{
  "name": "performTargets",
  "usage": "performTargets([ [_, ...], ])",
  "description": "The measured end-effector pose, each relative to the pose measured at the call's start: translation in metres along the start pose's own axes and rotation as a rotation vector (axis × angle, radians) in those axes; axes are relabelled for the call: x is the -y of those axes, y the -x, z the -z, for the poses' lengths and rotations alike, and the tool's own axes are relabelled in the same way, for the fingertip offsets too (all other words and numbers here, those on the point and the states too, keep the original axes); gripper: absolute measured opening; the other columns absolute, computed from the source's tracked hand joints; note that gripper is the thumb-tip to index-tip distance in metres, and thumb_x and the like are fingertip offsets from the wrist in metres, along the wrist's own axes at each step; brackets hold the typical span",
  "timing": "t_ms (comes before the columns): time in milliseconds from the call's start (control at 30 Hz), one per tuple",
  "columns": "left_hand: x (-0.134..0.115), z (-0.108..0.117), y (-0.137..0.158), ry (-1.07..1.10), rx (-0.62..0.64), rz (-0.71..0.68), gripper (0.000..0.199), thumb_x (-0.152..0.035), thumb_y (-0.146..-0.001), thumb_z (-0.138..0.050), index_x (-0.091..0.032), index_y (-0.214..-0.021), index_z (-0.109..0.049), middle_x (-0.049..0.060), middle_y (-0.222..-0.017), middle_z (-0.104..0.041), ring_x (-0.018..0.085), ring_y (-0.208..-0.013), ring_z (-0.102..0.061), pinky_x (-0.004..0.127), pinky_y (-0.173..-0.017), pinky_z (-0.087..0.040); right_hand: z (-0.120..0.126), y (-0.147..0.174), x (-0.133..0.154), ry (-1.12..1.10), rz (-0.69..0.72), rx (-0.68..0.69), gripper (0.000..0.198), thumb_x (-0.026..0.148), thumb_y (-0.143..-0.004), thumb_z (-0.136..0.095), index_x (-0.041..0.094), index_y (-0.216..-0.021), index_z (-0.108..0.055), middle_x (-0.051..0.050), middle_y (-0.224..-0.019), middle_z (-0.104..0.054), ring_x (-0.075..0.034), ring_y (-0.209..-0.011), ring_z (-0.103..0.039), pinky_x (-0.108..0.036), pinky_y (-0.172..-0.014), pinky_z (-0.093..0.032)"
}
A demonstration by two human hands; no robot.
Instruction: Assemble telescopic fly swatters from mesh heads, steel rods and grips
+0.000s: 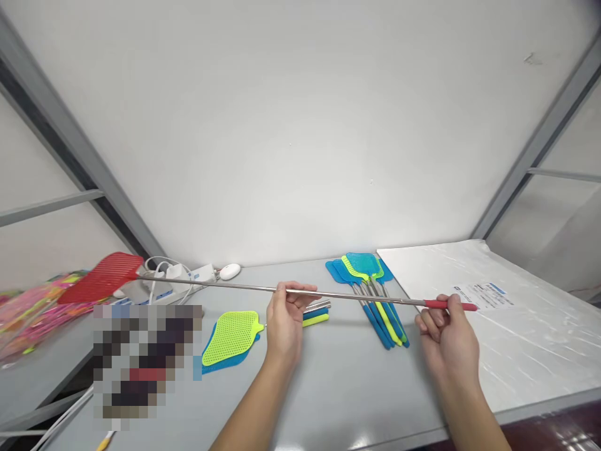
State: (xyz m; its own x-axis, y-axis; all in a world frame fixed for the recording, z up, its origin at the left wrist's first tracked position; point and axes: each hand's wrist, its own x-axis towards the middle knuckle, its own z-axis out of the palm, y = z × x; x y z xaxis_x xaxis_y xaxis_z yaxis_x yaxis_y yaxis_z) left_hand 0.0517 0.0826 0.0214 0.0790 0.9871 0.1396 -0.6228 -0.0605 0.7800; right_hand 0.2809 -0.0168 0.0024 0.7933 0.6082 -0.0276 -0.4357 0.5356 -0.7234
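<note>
A red fly swatter [104, 275] with a long, extended metal rod stretches across the view above the table. Its red handle is pinched in my right hand [448, 338] at the right end. Further along, my left hand [287, 322] has its fingers around the middle of the rod. Behind and below my left hand lie a yellow-green fly swatter [232, 338] and a blue one [237, 361] under it, their rods partly hidden by the hand. Between my hands, a pile of several blue and yellow-green fly swatters [361, 263] rests on the table, handles toward me.
At right a white wrapped board [530, 351] with a label covers the table [352, 388]. A power strip with white plugs [176, 279] and cables sits back left, beside a white oval device [230, 271]. Colourful bagged items [37, 319] lie far left. One patch is pixelated.
</note>
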Motion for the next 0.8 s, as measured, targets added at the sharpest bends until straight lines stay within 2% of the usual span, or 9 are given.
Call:
performTargets([
  [100, 0.005, -0.002, 0.003, -0.031, 0.059, 0.052, 0.038, -0.052, -0.091, -0.044, -0.017, -0.089, -0.059, 0.011, -0.095, -0.073, 0.022, -0.086, -0.069, 0.042, -0.085, -0.051, -0.009, 0.014, -0.002, -0.038, 0.025, 0.011, 0.021, 0.040, -0.087, -0.059, 0.021, -0.081, -0.053, 0.010, -0.051, -0.030, -0.005, -0.041, -0.019, -0.020, -0.042, -0.030],
  [167, 0.012, -0.005, 0.008, -0.063, 0.072, 0.080, 0.038, -0.053, -0.090, -0.045, -0.017, -0.089, -0.059, 0.012, -0.099, -0.072, 0.022, -0.088, -0.069, 0.041, -0.086, -0.050, -0.020, 0.027, -0.005, -0.043, 0.021, 0.052, 0.022, 0.042, -0.088, -0.058, 0.021, -0.082, -0.053, 0.010, -0.052, -0.030, -0.005, -0.041, -0.021, -0.020, -0.043, -0.030],
  [267, 0.023, -0.009, 0.018, -0.115, 0.170, 0.152, 0.040, -0.052, -0.092, -0.043, -0.016, -0.095, -0.060, 0.014, -0.110, -0.069, 0.024, -0.094, -0.068, 0.041, -0.086, -0.049, -0.039, 0.046, -0.013, -0.036, -0.025, 0.172, 0.024, 0.044, -0.090, -0.055, 0.020, -0.084, -0.055, 0.010, -0.055, -0.032, -0.004, -0.042, -0.024, -0.020, -0.044, -0.030],
  [400, 0.031, -0.013, 0.029, -0.151, 0.250, 0.161, 0.040, -0.052, -0.094, -0.038, -0.018, -0.100, -0.058, 0.015, -0.119, -0.065, 0.026, -0.098, -0.066, 0.042, -0.085, -0.048, -0.052, 0.057, -0.021, -0.036, -0.044, 0.210, 0.025, 0.044, -0.090, -0.054, 0.020, -0.085, -0.055, 0.010, -0.056, -0.032, -0.003, -0.042, -0.025, -0.020, -0.045, -0.031],
  [533, 0.025, -0.014, 0.027, -0.220, 0.288, 0.130, 0.040, -0.051, -0.095, -0.035, -0.019, -0.099, -0.058, 0.013, -0.118, -0.066, 0.025, -0.096, -0.066, 0.041, -0.084, -0.048, -0.048, 0.056, -0.026, -0.060, -0.081, 0.202, 0.024, 0.043, -0.091, -0.053, 0.021, -0.085, -0.055, 0.009, -0.056, -0.034, -0.004, -0.042, -0.026, -0.020, -0.046, -0.032],
  [700, 0.008, -0.014, 0.023, -0.444, 0.410, 0.031, 0.041, -0.049, -0.094, -0.040, -0.018, -0.104, -0.067, 0.011, -0.120, -0.064, 0.024, -0.105, -0.061, 0.038, -0.091, -0.046, -0.029, 0.047, -0.032, -0.101, -0.174, 0.152, 0.024, 0.044, -0.088, -0.057, 0.020, -0.087, -0.056, 0.010, -0.055, -0.035, -0.003, -0.040, -0.023, -0.020, -0.045, -0.032],
  [733, 0.004, -0.013, 0.020, -0.435, 0.390, 0.009, 0.043, -0.050, -0.093, -0.041, -0.018, -0.104, -0.067, 0.011, -0.116, -0.066, 0.024, -0.102, -0.062, 0.037, -0.089, -0.047, -0.024, 0.044, -0.031, -0.106, -0.166, 0.125, 0.024, 0.044, -0.087, -0.058, 0.020, -0.086, -0.055, 0.011, -0.054, -0.034, -0.003, -0.040, -0.023, -0.020, -0.045, -0.032],
  [800, -0.003, -0.008, 0.013, -0.329, 0.273, -0.045, 0.048, -0.054, -0.092, -0.038, -0.016, -0.100, -0.067, 0.012, -0.102, -0.070, 0.022, -0.089, -0.065, 0.035, -0.082, -0.049, -0.012, 0.035, -0.025, -0.112, -0.117, 0.057, 0.024, 0.043, -0.086, -0.060, 0.020, -0.085, -0.055, 0.011, -0.052, -0.033, -0.004, -0.039, -0.023, -0.020, -0.044, -0.032],
])
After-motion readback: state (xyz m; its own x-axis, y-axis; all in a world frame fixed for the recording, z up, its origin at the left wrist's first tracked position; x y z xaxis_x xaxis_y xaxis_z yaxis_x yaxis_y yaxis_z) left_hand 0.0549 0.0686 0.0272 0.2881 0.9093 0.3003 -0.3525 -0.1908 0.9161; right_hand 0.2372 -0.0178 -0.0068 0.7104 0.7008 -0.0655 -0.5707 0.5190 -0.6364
